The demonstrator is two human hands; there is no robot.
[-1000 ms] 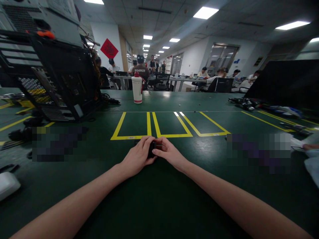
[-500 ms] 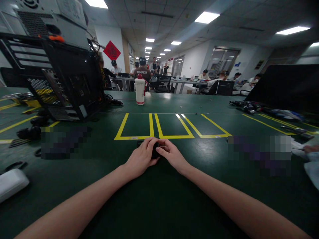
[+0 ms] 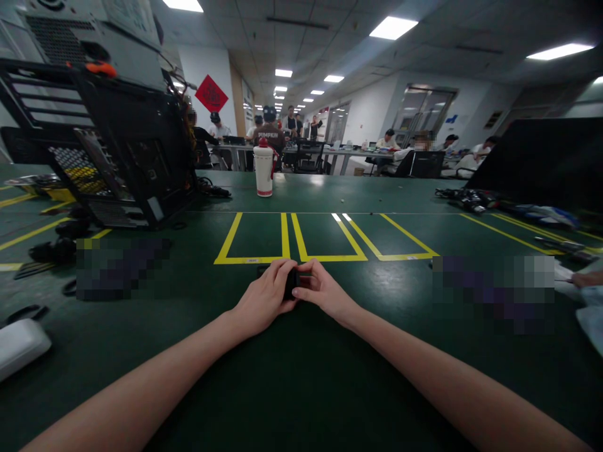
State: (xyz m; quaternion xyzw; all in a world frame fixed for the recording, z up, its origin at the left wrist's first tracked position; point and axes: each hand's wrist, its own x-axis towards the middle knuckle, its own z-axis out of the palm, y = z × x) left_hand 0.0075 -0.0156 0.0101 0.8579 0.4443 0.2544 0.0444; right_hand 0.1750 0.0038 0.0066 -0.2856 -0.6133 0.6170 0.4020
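Note:
A small black object (image 3: 291, 284), too dark to identify, is between my two hands just in front of the yellow tape frames on the green table (image 3: 301, 376). My left hand (image 3: 264, 296) wraps round it from the left, with the fingers over its top. From the right, my right hand (image 3: 321, 290) grips its edge between curled fingers and thumb. A dark piece of the object also shows beyond my left fingers. Most of its shape is hidden by my hands.
Beyond the yellow tape (image 3: 330, 258) stands a white bottle (image 3: 264, 171) with a red lid. An open computer case (image 3: 136, 163) is at the left, a white case (image 3: 23, 348) nearer. Cables (image 3: 464, 199) and a dark panel (image 3: 541, 163) lie right. A person's hand (image 3: 588, 278) is at the right edge.
My right thumb has shifted slightly down and left on the black object, opening a wider gap below my right fingers. My left hand keeps its hold.

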